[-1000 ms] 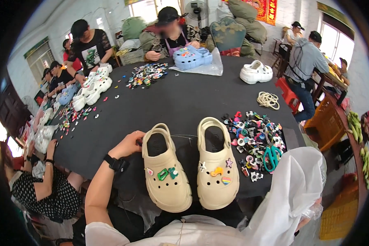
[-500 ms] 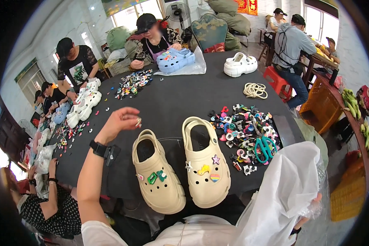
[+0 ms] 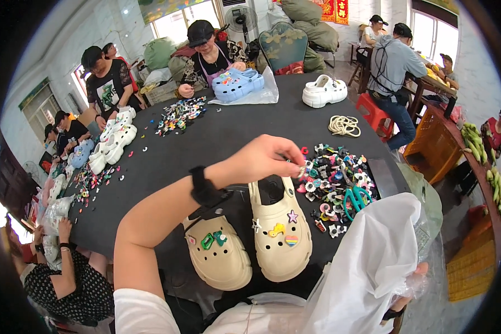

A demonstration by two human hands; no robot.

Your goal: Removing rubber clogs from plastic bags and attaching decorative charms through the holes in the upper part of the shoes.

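Observation:
My left hand (image 3: 273, 158) reaches across to the right, above the heel of a beige clog. Its thumb and forefinger pinch a small pale piece (image 3: 301, 171), probably a shoe charm, beside a heap of colourful shoe charms (image 3: 339, 172). Under my forearm lies the left beige clog (image 3: 220, 259), its heel part hidden. The right beige clog (image 3: 284, 259) carries star, heart and yellow charms. At the lower right my right hand (image 3: 420, 271), partly covered by clear plastic, grips a white cloth-like bag (image 3: 367, 239); most of its fingers are hidden.
Teal-handled scissors (image 3: 356, 201) lie on the charm heap. Beyond it are a coiled cream cord (image 3: 345, 126) and a white clog (image 3: 324, 91). Across the black table (image 3: 239, 125), a person sits with a blue clog (image 3: 237, 84). White clogs (image 3: 114, 143) stand at the left, where others work.
My left hand has swung right from beside the left clog to the edge of the charm heap, still pinching the small piece. The white bag has shifted slightly left and down.

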